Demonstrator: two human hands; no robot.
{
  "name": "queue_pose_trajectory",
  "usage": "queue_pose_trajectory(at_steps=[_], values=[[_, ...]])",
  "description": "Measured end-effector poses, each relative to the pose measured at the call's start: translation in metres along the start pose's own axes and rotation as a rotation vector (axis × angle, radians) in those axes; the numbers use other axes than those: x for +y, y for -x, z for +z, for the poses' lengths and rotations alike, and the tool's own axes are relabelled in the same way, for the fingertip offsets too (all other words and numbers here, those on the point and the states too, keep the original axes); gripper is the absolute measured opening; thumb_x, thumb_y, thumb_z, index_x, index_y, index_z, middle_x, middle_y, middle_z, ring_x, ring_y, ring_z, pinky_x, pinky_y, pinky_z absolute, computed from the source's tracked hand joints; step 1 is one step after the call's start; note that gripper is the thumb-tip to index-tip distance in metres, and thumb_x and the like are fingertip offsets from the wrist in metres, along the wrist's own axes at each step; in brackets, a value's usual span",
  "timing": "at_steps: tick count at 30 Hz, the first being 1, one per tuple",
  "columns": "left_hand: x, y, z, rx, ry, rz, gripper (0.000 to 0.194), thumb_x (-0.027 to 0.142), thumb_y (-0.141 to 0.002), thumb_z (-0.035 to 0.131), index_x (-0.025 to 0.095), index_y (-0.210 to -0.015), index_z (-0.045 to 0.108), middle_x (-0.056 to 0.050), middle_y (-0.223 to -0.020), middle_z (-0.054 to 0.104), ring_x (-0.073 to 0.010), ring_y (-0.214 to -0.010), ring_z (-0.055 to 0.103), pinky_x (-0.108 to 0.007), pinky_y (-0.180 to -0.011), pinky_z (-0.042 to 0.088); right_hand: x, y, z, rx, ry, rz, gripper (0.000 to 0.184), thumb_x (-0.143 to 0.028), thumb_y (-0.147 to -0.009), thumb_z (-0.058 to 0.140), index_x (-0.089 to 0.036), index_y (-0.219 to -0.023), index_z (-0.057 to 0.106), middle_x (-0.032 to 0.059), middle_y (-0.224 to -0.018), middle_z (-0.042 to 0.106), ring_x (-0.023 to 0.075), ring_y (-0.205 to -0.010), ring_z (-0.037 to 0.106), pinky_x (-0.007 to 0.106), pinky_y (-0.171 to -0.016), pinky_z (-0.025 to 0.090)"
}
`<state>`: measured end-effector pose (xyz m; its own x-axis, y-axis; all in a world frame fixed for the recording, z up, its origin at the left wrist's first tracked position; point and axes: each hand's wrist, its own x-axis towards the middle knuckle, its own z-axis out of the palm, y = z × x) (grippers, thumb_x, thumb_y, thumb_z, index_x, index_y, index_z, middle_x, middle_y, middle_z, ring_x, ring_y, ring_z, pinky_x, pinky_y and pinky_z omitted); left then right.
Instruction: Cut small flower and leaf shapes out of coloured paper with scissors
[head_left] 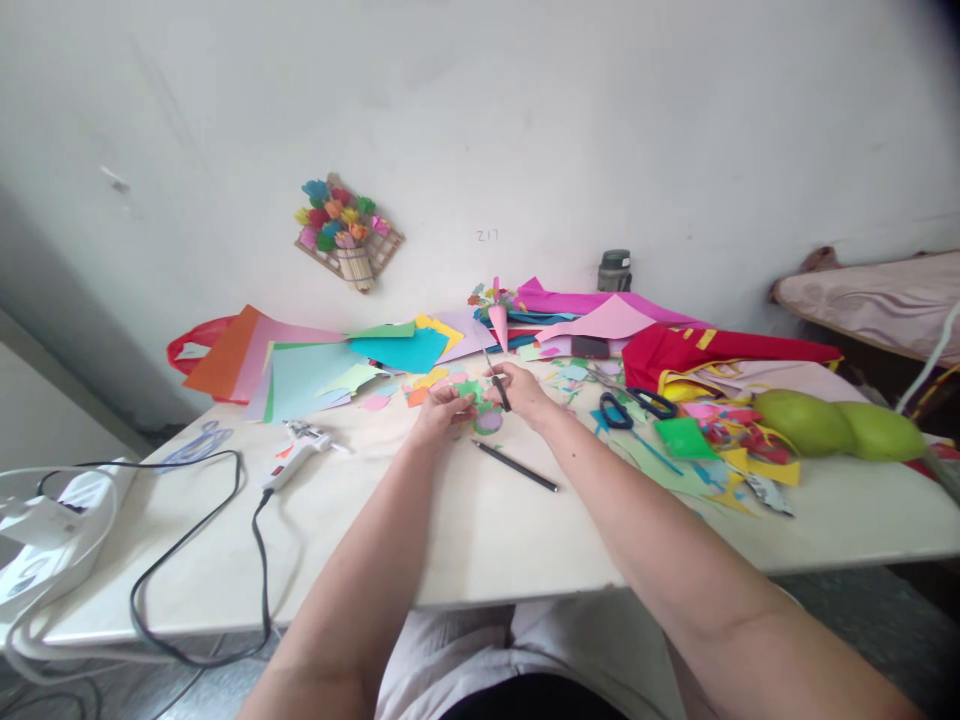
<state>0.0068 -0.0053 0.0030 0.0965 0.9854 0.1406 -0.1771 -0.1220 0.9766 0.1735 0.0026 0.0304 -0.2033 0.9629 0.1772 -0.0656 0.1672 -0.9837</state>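
My left hand (444, 408) is closed, its fingertips pinching a small green paper cutout (471, 388). Close beside it, my right hand (519, 388) grips a slim black-handled tool (501, 394) whose thin, pale end points up and away; its exact kind is too small to tell. A round purple-and-green paper piece (489, 422) lies on the table just below the two hands. Nearer to me rests a black pen (517, 466), slanting down to the right. Coloured paper scraps (427, 380) are scattered behind my hands.
A glue gun (300, 460) with a looping black cord lies left, near a white power strip (67, 530). Coloured sheets (300, 380) and a pink paper cone with flowers (498, 325) stand behind. Blue-handled scissors (616, 410), a red cloth (705, 350) and green pomelo-like fruits (806, 422) are right.
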Motion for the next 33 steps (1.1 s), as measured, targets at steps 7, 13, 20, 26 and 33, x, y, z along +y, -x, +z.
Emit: queue_pose_trajectory(at_steps=[7, 13, 20, 26, 33], values=[[0.000, -0.002, -0.003, 0.096, 0.031, -0.015, 0.037, 0.036, -0.058, 0.085, 0.015, -0.066, 0.056, -0.008, -0.071, 0.072, -0.0185, -0.064, 0.069, -0.032, -0.069, 0.056, -0.003, 0.003, -0.006, -0.085, 0.077, 0.074, 0.026, -0.011, -0.063, 0.070, -0.017, -0.084, 0.055, -0.0076, -0.049, 0.054, 0.0090, -0.043, 0.050, 0.021, -0.046, 0.039], [0.004, -0.002, -0.005, 0.134, 0.053, 0.005, 0.037, 0.039, -0.063, 0.083, 0.015, -0.068, 0.055, -0.009, -0.076, 0.073, -0.0194, -0.067, 0.071, -0.034, -0.074, 0.056, -0.001, 0.003, -0.016, -0.245, 0.299, 0.107, 0.021, -0.028, -0.071, 0.073, -0.016, -0.078, 0.057, -0.0026, -0.053, 0.059, 0.0087, -0.043, 0.051, 0.018, -0.038, 0.032], [0.009, 0.000, -0.005, 0.142, 0.118, 0.000, 0.038, 0.037, -0.064, 0.083, 0.015, -0.068, 0.052, -0.011, -0.078, 0.074, -0.0220, -0.071, 0.072, -0.032, -0.069, 0.055, 0.007, -0.001, -0.024, -0.410, 0.378, 0.078, 0.023, -0.036, -0.075, 0.067, -0.016, -0.072, 0.055, -0.0001, -0.057, 0.061, 0.0088, -0.041, 0.052, 0.018, -0.032, 0.027], [0.008, -0.001, -0.008, 0.131, 0.175, -0.020, 0.040, 0.035, -0.063, 0.084, 0.015, -0.066, 0.049, -0.009, -0.078, 0.073, -0.0227, -0.073, 0.073, -0.031, -0.069, 0.056, 0.003, 0.002, -0.018, -0.401, 0.387, 0.127, 0.013, -0.022, -0.074, 0.061, -0.016, -0.065, 0.053, -0.0022, -0.053, 0.056, 0.0083, -0.037, 0.050, 0.018, -0.031, 0.026], [0.004, -0.003, -0.007, 0.130, 0.217, -0.023, 0.037, 0.031, -0.062, 0.084, 0.015, -0.066, 0.051, -0.008, -0.073, 0.072, -0.0240, -0.076, 0.073, -0.032, -0.072, 0.056, -0.005, 0.008, -0.008, -0.348, 0.351, 0.141, 0.014, -0.021, -0.073, 0.067, -0.016, -0.065, 0.056, -0.0024, -0.051, 0.055, 0.0079, -0.038, 0.046, 0.020, -0.033, 0.032]])
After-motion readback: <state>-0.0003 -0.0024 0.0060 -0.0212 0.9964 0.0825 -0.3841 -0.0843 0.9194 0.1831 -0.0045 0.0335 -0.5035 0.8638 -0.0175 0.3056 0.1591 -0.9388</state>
